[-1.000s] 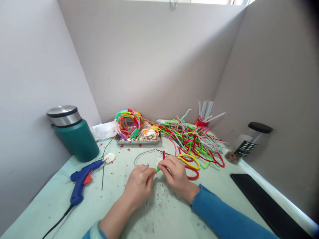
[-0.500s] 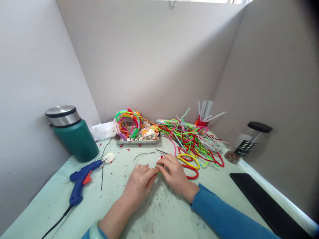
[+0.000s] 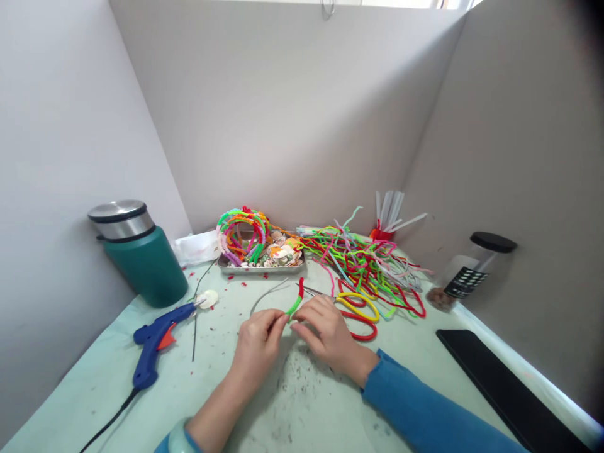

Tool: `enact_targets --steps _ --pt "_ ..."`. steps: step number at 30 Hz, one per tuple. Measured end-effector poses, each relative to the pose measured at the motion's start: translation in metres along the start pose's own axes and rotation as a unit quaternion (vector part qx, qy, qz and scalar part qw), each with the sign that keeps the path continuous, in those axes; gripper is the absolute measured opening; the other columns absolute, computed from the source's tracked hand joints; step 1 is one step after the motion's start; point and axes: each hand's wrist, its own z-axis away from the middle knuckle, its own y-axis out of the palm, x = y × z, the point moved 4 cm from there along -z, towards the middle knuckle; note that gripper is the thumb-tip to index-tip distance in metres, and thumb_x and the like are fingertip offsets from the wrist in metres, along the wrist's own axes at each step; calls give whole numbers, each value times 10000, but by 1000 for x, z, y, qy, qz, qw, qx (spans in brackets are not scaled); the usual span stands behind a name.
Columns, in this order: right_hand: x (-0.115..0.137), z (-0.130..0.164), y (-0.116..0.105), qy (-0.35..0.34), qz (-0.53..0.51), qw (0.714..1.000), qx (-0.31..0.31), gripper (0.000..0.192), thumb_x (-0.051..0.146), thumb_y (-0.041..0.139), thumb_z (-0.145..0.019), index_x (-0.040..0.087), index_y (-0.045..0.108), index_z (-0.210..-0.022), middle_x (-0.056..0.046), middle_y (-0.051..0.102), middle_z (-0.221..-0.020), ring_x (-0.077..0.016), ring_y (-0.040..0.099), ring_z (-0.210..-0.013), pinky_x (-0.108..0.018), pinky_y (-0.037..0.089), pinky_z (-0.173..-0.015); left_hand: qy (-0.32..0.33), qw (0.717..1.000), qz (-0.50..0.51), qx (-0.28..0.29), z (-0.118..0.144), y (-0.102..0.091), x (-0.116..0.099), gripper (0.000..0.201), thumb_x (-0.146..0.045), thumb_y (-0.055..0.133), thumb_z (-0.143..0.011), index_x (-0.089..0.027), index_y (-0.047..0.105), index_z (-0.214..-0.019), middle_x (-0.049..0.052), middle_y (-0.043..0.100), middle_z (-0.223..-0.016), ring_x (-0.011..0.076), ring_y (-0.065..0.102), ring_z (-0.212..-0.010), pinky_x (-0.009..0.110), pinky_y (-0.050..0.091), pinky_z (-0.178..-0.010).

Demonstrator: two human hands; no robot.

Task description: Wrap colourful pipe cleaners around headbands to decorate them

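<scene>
Pinching with both hands above the near middle of the pale green table (image 3: pixel 117 377), the person works a thin grey headband (image 3: pixel 267 293) that is partly wrapped in green and red pipe cleaner (image 3: pixel 296 302). The left hand (image 3: pixel 257 343) has its fingertips closed on the wrapped stretch, thumb against forefinger. The right hand (image 3: pixel 325 330), in a blue sleeve (image 3: pixel 425 412), meets it from the other side, its fingers narrowed on the same green part, with the red end sticking up just past them. The bare arc of the headband curves away to the left of the hands.

Left of the hands lies a blue glue gun (image 3: pixel 155 336), its nozzle near a small white shell (image 3: pixel 208 297). Just right of the right hand lie yellow and red loops (image 3: pixel 361 308), and scissors (image 3: pixel 314 290) show beyond the fingers. A flat black slab (image 3: pixel 500 390) lies at the near right.

Farther back stand a teal flask (image 3: pixel 141 255) on the left, a metal tray (image 3: pixel 262 264) holding wrapped headbands (image 3: pixel 241 234) and shells, a heap of loose pipe cleaners (image 3: pixel 368 258), white sticks (image 3: pixel 391 211) in the corner, and a glass jar (image 3: pixel 467 270) against the right wall.
</scene>
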Motion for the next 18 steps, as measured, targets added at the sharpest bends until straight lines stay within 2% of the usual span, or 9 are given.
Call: enact_targets --steps 3,6,10,13,18 --pt "0 0 5 -12 22 999 30 200 363 595 -815 182 591 -901 -62 596 -863 -213 486 -841 -363 365 -750 -30 999 24 28 0 0 -2 263 -314 443 -866 -168 634 -760 0 608 -617 123 527 -565 210 381 -550" --pt "-1 0 7 -23 27 999 40 108 287 548 -845 187 587 -830 -56 589 -832 -203 490 -818 -352 367 -741 -33 998 41 44 0 -2 -5 275 -314 432 -866 -164 630 -749 -9 582 -592 116 507 -550 202 375 -535" --pt "-3 1 7 5 4 1000 24 111 188 460 -875 181 562 -830 -57 592 -806 -184 513 -781 -317 381 -713 -27 997 66 43 -1 -3 -7 238 -283 427 -864 -167 631 -825 -7 600 -643 124 541 -604 201 402 -568" --pt "-2 2 6 19 -7 999 29 135 170 418 -885 177 549 -855 -51 595 -774 -167 531 -727 -281 384 -664 -30 997 59 46 -2 -2 -6 236 -267 423 -866 -172 630 -801 -7 614 -651 128 566 -624 207 411 -588" --pt "3 6 8 -17 5 998 66 120 183 421 -871 176 541 -863 -28 593 -717 -144 526 -626 -260 347 -582 -10 999 27 35 -1 -1 -3 210 -218 448 -853 -176 653 -867 17 657 -718 143 593 -675 229 434 -634"
